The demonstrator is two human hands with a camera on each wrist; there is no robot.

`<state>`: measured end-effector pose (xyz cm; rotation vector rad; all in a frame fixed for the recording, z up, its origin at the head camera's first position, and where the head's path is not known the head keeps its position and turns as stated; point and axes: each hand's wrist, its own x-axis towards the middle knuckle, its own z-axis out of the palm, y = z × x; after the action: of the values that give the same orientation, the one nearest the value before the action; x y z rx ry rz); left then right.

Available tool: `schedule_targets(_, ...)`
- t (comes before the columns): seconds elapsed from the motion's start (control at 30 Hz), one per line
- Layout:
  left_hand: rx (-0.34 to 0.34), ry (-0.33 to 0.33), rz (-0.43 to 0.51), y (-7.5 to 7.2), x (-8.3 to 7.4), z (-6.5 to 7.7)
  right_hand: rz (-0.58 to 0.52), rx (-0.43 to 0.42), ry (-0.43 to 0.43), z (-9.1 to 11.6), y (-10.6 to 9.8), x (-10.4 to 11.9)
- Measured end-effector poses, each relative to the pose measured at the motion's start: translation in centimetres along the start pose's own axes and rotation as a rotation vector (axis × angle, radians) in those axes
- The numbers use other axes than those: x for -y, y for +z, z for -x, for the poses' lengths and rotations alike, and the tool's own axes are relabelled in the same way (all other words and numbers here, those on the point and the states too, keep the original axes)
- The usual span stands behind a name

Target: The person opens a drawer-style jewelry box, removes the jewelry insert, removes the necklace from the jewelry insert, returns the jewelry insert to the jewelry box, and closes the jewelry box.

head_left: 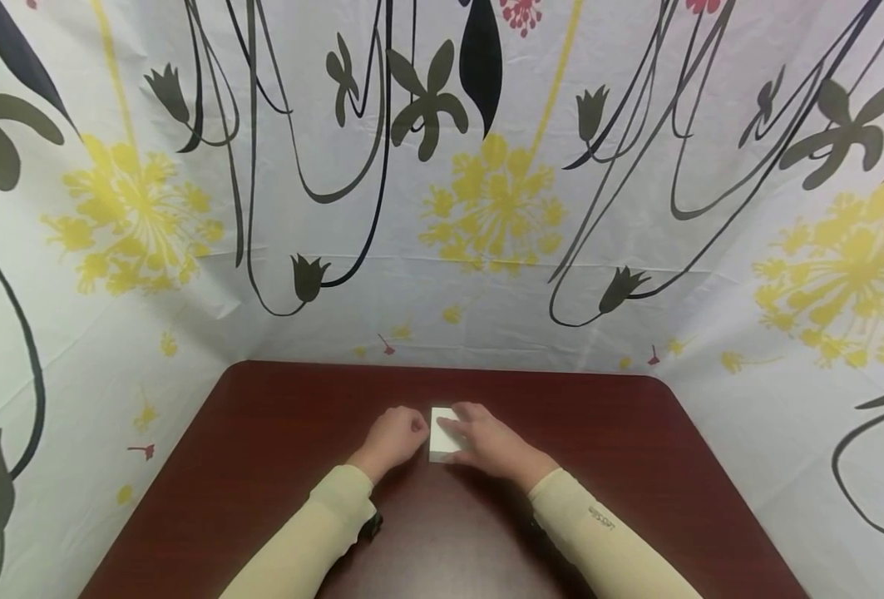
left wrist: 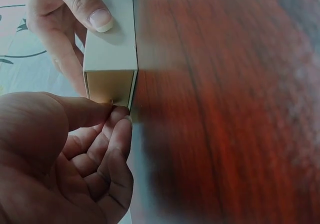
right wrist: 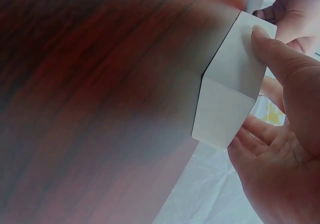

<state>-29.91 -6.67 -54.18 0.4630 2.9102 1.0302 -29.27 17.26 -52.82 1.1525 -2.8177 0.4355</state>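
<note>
A small white box (head_left: 442, 448) with a tan inner drawer front (left wrist: 102, 85) sits on the dark red table. My right hand (head_left: 496, 443) grips it from the right; in the right wrist view its thumb (right wrist: 275, 51) presses on one white face, with other fingers around the far side. At the box's left end, my left hand (head_left: 392, 439) has thumb and index finger pinched together against the tan front. A tiny bit of a pull tab (left wrist: 111, 102) shows at those fingertips, the rest hidden by them. The left hand's other fingers are curled.
The glossy wooden table (head_left: 299, 408) has rounded far corners. A white cloth (head_left: 382, 225) printed with yellow and grey flowers hangs behind it and along both sides. A dark object (head_left: 371, 526) shows under the left cuff.
</note>
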Motion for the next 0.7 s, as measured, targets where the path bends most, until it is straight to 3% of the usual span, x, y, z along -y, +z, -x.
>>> schedule_targets(0.7, 0.009, 0.021, -0.048, 0.19, 0.05, -0.40, -0.008, -0.040, -0.049, -0.17, 0.15, -0.19)
